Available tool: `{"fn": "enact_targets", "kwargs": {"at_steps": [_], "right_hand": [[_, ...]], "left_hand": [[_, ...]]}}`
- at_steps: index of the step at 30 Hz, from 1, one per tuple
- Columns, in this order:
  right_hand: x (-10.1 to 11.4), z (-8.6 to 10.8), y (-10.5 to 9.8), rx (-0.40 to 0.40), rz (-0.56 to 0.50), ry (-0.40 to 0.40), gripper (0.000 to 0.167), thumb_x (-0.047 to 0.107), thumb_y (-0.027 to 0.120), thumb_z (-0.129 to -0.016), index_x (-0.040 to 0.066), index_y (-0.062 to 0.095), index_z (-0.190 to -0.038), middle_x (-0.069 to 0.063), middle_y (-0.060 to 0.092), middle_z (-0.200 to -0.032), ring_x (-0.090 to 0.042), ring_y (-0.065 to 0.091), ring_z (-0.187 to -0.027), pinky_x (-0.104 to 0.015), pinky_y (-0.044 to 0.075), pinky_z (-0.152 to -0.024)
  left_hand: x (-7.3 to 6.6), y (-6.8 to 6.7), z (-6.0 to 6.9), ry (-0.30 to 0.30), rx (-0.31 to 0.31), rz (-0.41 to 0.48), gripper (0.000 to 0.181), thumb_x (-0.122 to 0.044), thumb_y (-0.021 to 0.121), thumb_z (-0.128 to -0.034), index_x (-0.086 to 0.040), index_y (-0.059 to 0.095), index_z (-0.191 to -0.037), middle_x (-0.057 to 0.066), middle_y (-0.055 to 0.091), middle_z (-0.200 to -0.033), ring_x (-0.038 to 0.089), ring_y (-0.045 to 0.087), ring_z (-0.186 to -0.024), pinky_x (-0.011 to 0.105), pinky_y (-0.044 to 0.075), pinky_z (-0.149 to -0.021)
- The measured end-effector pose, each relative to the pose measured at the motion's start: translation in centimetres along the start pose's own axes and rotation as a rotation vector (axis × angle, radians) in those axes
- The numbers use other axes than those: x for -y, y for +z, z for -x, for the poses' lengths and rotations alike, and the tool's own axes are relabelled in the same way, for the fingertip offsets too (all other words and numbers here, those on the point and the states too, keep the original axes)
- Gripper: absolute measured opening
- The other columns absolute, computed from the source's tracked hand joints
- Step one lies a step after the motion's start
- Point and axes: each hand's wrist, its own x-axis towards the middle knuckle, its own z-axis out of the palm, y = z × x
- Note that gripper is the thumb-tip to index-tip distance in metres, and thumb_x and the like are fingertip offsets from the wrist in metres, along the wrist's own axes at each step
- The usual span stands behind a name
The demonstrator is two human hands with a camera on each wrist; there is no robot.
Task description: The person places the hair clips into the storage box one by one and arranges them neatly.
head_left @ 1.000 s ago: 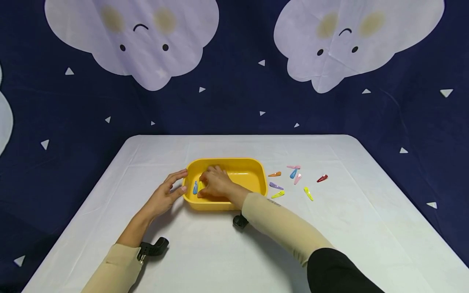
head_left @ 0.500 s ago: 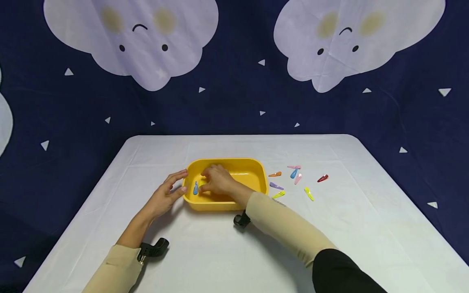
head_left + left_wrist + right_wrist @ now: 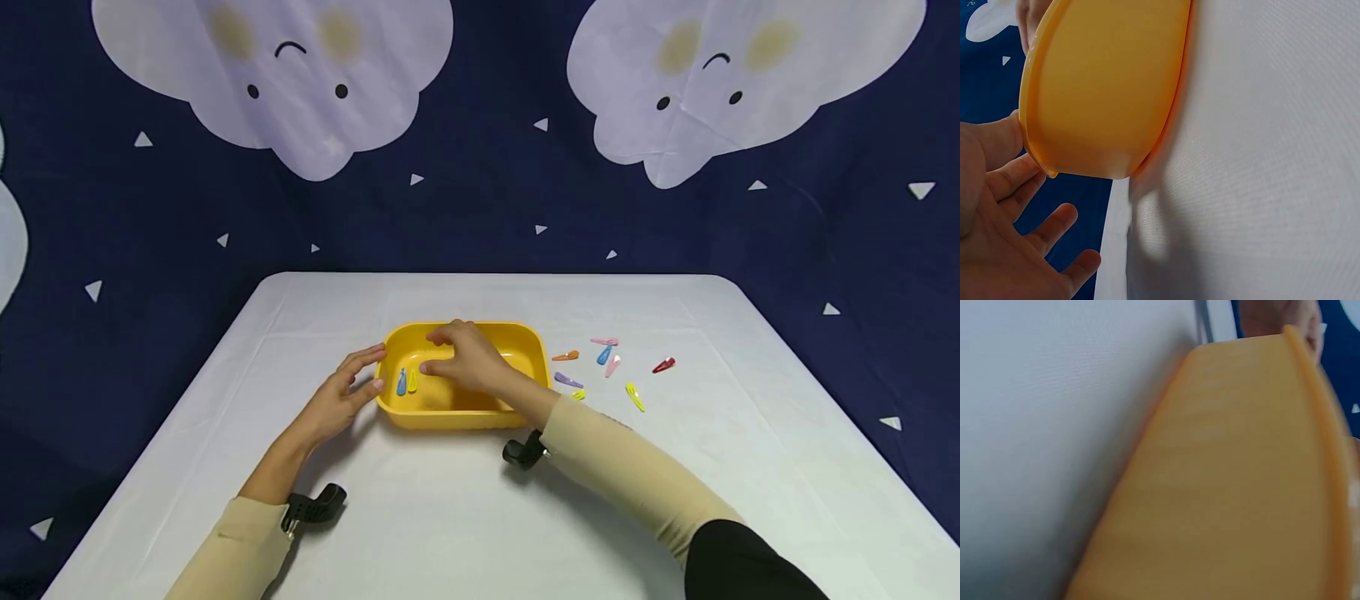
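Note:
A yellow tray (image 3: 450,421) stands on the white table. My left hand (image 3: 337,400) touches its left rim with thumb and fingertips; in the left wrist view the other fingers of that hand (image 3: 1004,206) are spread apart below the rim. Inside the tray, near its left end, a blue hair clip (image 3: 401,382) and a yellow hair clip (image 3: 412,381) lie side by side. My right hand (image 3: 472,358) is over the middle of the tray, thumb and fingers apart, nothing seen between them. The right wrist view shows mostly the tray's side wall (image 3: 1222,469), blurred.
Right of the tray lie several more hair clips: orange (image 3: 566,356), purple (image 3: 568,380), blue (image 3: 604,355), pink (image 3: 612,366), red (image 3: 663,365) and yellow (image 3: 635,397). Another yellow clip (image 3: 578,395) is partly hidden by the right forearm. A dark blue cloud-patterned cloth (image 3: 480,225) hangs behind.
My right hand has let go of the yellow clip in the tray, beside the blue one, and moved up and right. The left hand stays at the rim.

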Motion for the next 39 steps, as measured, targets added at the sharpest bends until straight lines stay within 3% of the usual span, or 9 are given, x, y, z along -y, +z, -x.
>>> {"fn": "enact_targets", "kwargs": {"at_steps": [11, 22, 29, 39], "right_hand": [[-2.3, 4.9, -5.4, -0.205, -0.021, -0.090, 0.050, 0.035, 0.073, -0.082, 0.011, 0.060, -0.124, -0.004, 0.060, -0.117, -0.025, 0.052, -0.112, -0.042, 0.045, -0.097], [-7.0, 10.8, -8.4, -0.329, -0.063, 0.017, 0.047, 0.028, 0.074, -0.081, 0.012, 0.059, -0.123, -0.007, 0.061, -0.118, -0.024, 0.056, -0.108, -0.045, 0.047, -0.096], [-10.3, 13.9, -8.4, -0.347, -0.007, 0.095, 0.046, 0.028, 0.073, -0.082, 0.008, 0.060, -0.121, -0.009, 0.062, -0.118, -0.025, 0.058, -0.108, -0.045, 0.047, -0.095], [-13.8, 17.0, -8.0, -0.280, 0.034, 0.210, 0.048, 0.027, 0.071, -0.084, 0.001, 0.058, -0.123, -0.017, 0.063, -0.117, -0.032, 0.060, -0.108, -0.047, 0.050, -0.091]], "left_hand": [[-0.1, 0.1, 0.0, 0.019, -0.009, -0.006, 0.045, -0.012, 0.053, -0.0958, 0.002, 0.043, -0.137, 0.019, 0.032, -0.150, 0.040, 0.022, -0.142, 0.069, 0.015, -0.108], [0.2, 0.0, 0.0, 0.033, -0.012, -0.005, 0.046, -0.017, 0.053, -0.0964, 0.001, 0.042, -0.138, 0.018, 0.032, -0.150, 0.041, 0.022, -0.141, 0.070, 0.015, -0.108], [0.2, 0.1, 0.0, 0.042, -0.026, -0.008, 0.048, -0.022, 0.054, -0.0960, -0.001, 0.043, -0.138, 0.016, 0.033, -0.150, 0.038, 0.024, -0.141, 0.070, 0.016, -0.107], [0.1, 0.0, -0.1, -0.006, 0.000, -0.022, 0.047, -0.015, 0.053, -0.0962, -0.001, 0.041, -0.139, 0.016, 0.031, -0.152, 0.039, 0.021, -0.143, 0.068, 0.014, -0.110]]}}
